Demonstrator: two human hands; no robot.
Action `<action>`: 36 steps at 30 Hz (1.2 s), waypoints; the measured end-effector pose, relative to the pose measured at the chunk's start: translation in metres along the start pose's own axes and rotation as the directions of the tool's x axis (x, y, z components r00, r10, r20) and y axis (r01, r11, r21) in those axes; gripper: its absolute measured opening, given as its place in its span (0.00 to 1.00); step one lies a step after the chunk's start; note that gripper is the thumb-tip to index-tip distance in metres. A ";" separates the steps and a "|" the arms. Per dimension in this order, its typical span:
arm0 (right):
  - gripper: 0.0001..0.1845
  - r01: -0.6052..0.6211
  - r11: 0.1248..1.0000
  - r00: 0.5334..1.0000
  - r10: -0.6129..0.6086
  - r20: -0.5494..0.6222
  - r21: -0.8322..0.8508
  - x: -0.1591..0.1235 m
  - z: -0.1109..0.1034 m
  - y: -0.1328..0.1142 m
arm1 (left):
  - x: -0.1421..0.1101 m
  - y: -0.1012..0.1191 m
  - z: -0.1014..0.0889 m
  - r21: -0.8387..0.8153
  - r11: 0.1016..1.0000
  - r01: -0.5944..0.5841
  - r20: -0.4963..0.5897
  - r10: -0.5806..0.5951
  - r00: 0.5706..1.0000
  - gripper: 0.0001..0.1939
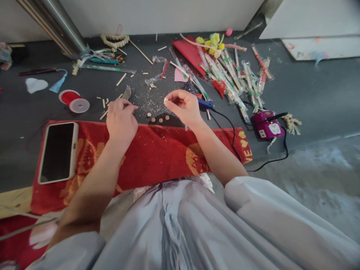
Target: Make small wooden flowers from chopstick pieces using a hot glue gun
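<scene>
My right hand (185, 108) is closed in a pinch, with a small pale piece (165, 100) between thumb and fingertips. My left hand (122, 122) lies low over the dark table's front part, its fingers curled; whatever they hold, if anything, is hidden. Just beyond its fingers shows a grey metal blade-like tool (127, 92), with cut stick pieces (104, 103) to the left. Between the hands, pale crumbs (150, 101) are scattered. Several small flower-shaped pieces (161, 120) lie near the edge of the red cloth (157, 153). A blue glue gun (205, 104) rests behind my right hand.
A phone (58, 152) lies on the cloth's left end, below a red thread spool (73, 101). Wrapped chopsticks (225, 78) are heaped at the back right. A black cord (232, 125) runs down near my right forearm. A purple power socket (267, 125) stands at the right.
</scene>
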State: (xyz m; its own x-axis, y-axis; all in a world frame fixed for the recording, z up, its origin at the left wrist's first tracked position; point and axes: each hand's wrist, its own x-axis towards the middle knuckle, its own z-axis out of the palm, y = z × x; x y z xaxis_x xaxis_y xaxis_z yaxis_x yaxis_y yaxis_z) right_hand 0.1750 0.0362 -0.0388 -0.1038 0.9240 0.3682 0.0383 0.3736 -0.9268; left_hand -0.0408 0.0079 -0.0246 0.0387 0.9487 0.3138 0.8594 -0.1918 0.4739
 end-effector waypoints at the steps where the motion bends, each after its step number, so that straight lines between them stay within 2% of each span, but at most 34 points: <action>1: 0.26 -0.001 1.000 1.000 0.001 0.001 -0.006 0.000 0.000 0.000 | -0.001 0.002 0.000 0.013 1.000 -0.015 -0.006 0.015 1.000 0.13; 6: 0.24 0.003 0.999 0.999 -0.001 0.033 -0.039 0.000 -0.001 0.000 | -0.003 0.010 -0.003 0.103 0.994 -0.039 -0.003 0.040 0.999 0.10; 13: 0.16 -0.006 0.999 0.999 0.008 0.036 -0.054 0.000 -0.001 -0.002 | -0.003 0.013 -0.006 0.105 0.994 -0.007 0.048 0.002 0.999 0.10; 16: 0.14 0.025 0.997 0.999 -0.023 0.038 -0.069 -0.001 0.000 -0.003 | -0.006 0.017 -0.006 0.105 0.994 -0.019 0.020 0.017 1.000 0.14; 18: 0.11 0.081 0.990 0.996 -0.075 0.054 -0.119 -0.002 0.000 -0.005 | -0.009 0.021 -0.006 0.033 0.999 -0.033 -0.047 0.034 0.998 0.19; 19: 0.09 0.122 0.980 0.991 -0.111 0.073 -0.157 -0.002 0.000 -0.006 | -0.010 0.023 -0.006 -0.023 0.998 -0.066 -0.066 0.064 0.996 0.19; 23: 0.08 0.355 0.872 0.933 -0.310 0.181 -0.337 -0.006 0.000 -0.008 | -0.012 0.028 -0.005 -0.217 0.959 -0.184 -0.054 0.176 0.983 0.12; 26: 0.07 0.498 0.769 0.867 -0.439 0.235 -0.401 -0.008 0.000 -0.008 | -0.014 0.031 -0.003 -0.298 0.940 -0.167 0.004 0.176 0.984 0.09; 29: 0.05 0.570 0.707 0.822 -0.505 0.265 -0.418 -0.009 0.002 -0.008 | -0.016 0.034 -0.002 -0.365 0.924 -0.113 0.028 0.132 0.991 0.08; 36: 0.05 0.647 0.636 0.761 -0.572 0.307 -0.420 -0.011 0.005 -0.010 | -0.016 0.036 0.002 -0.502 0.865 -0.005 0.048 0.034 0.998 0.07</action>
State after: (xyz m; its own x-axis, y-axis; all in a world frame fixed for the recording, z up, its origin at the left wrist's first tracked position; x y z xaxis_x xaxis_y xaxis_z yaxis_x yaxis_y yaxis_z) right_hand 0.1705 0.0218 -0.0340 -0.4055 0.4640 0.7876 0.3745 0.8703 -0.3199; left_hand -0.0099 -0.0139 -0.0144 0.0921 0.9527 0.2897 0.4875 -0.2968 0.8211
